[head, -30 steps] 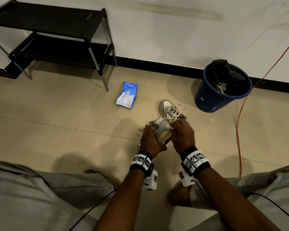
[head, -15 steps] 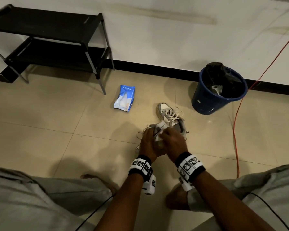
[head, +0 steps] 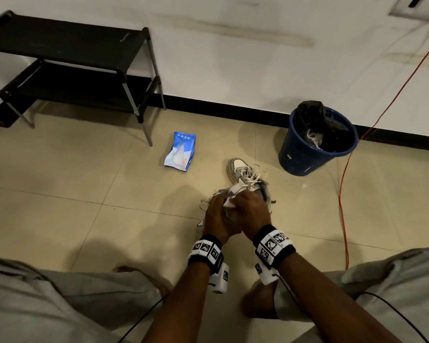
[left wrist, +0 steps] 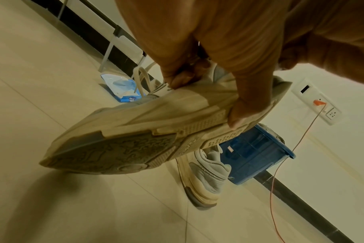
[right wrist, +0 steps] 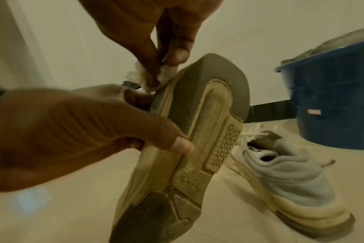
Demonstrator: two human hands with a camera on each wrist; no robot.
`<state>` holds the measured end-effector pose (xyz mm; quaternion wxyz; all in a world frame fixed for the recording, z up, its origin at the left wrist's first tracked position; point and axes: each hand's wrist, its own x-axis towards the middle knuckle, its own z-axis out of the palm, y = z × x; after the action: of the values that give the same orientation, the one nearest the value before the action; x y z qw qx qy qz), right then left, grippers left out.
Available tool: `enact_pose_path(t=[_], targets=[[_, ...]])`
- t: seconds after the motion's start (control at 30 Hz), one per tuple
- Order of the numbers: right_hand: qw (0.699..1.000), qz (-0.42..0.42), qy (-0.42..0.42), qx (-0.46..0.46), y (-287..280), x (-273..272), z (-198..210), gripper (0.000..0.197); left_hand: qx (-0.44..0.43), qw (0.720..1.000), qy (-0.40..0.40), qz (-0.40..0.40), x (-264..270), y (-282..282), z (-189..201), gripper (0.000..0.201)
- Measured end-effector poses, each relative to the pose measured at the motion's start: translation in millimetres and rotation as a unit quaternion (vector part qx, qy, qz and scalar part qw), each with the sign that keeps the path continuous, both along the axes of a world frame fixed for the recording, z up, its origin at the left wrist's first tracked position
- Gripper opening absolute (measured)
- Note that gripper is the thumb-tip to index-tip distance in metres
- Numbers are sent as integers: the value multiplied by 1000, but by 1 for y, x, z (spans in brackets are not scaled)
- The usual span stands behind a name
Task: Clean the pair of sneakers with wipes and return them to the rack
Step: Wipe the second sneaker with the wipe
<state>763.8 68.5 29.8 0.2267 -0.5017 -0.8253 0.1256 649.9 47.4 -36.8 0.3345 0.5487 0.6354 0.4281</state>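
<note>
Sneakers are the subject: one sneaker (left wrist: 147,131) is held off the floor (head: 60,194) between the person's knees, its sole turned down and outward so the tread shows in both wrist views. The left hand (head: 217,219) grips it at the midfoot, thumb pressed on the sole's edge and fingers curled round the upper. The right hand (head: 250,209) pinches a crumpled white wipe (right wrist: 162,77) between thumb and fingertips and holds it against the rim of the sole at the heel end. The two hands are touching each other over the shoe. Both wrists wear black bands with printed square markers. Just beyond the hands the second sneaker (head: 245,174) stands upright on the tiles, laces loose and splayed, its toe pointing toward the wall. A little farther and to the left lies a blue pack of wipes (head: 180,152), flat on the floor. To the right, near the wall, stands a blue bin (head: 305,154) lined with a black bag, with white scraps inside. An orange cable (head: 342,194) runs down the wall and across the floor beside the bin. Farthest back on the left, the black two-tier rack (head: 67,45) stands against the wall.
</note>
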Motion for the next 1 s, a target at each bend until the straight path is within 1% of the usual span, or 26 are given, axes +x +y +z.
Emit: enact_pose_path(t=[0.03, 0.07, 0.1, 0.17, 0.2, 0.23, 0.27, 0.3, 0.33, 0.37, 0.4, 0.47, 0.5, 0.57, 0.67, 0.73, 0.77, 0.8, 0.83, 0.87, 0.9, 1.0], targets=[[999, 28, -17, -4, -2, -2, 2, 20, 9, 1000, 1, 0, 0, 1, 0, 83], [999, 27, -23, -7, 3, -1, 6, 17, 9, 1000, 5, -4, -1, 2, -2, 84], [1000, -7, -12, -3, 12, 2, 8, 13, -1, 1000, 3, -6, -2, 1, -3, 90], [993, -116, 36, -9, 33, 8, 12, 18, -33, 999, 6, -20, -1, -1, -4, 100], [990, -133, 44, -26, 40, 8, 15, 19, -40, 999, 30, -21, -2, -3, -8, 100], [992, -112, 35, -36, 42, 5, 16, 20, -40, 998, 38, -26, 0, -5, -11, 96], [997, -64, 10, -40, 36, -1, 17, 19, -34, 998, 51, -28, 0, -5, -15, 85], [999, -8, -16, -39, 28, -8, 15, 20, -34, 997, 63, -28, 2, -6, -11, 65], [998, 33, -36, -42, 16, -12, 14, 25, -30, 996, 74, -45, 4, -6, -6, 47], [996, 55, -45, -45, 8, -12, 12, 30, -22, 995, 80, -48, 4, -5, -2, 40], [995, 63, -56, -59, 3, -9, 14, 31, -16, 993, 103, -52, 3, -5, -3, 46], [991, 62, -99, -66, 8, 1, 18, 24, -18, 998, 61, -14, 2, 0, -8, 79], [990, 54, -118, -57, 14, 7, 18, 21, -32, 999, 32, -9, 1, 0, -6, 90], [992, 12, -121, -31, 24, 16, 18, 24, -38, 999, -2, -4, 1, 2, -1, 101], [994, -86, -73, -13, 32, 24, 14, 22, -40, 999, 0, -17, 0, 0, 2, 107], [991, -127, -21, -25, 35, 19, 11, 22, -43, 999, 2, -18, 1, 1, 2, 108], [991, -126, 3, -33, 33, 15, 8, 21, -47, 999, -1, -11, 0, 0, 0, 107], [993, -105, 17, -40, 29, 9, 9, 20, -47, 999, 0, -7, 0, 0, 0, 106], [997, -69, 15, -41, 25, 4, 7, 18, -42, 999, -2, -6, 0, 0, -1, 104], [998, -36, -4, -44, 22, 1, 8, 17, -39, 999, -3, -8, 0, 0, -1, 102], [999, -22, -18, -44, 24, 1, 8, 18, -34, 999, -5, -14, 1, 0, -2, 99], [992, -102, -19, -68, 43, 3, 12, 20, -40, 999, 2, -34, 4, -3, 0, 98]])
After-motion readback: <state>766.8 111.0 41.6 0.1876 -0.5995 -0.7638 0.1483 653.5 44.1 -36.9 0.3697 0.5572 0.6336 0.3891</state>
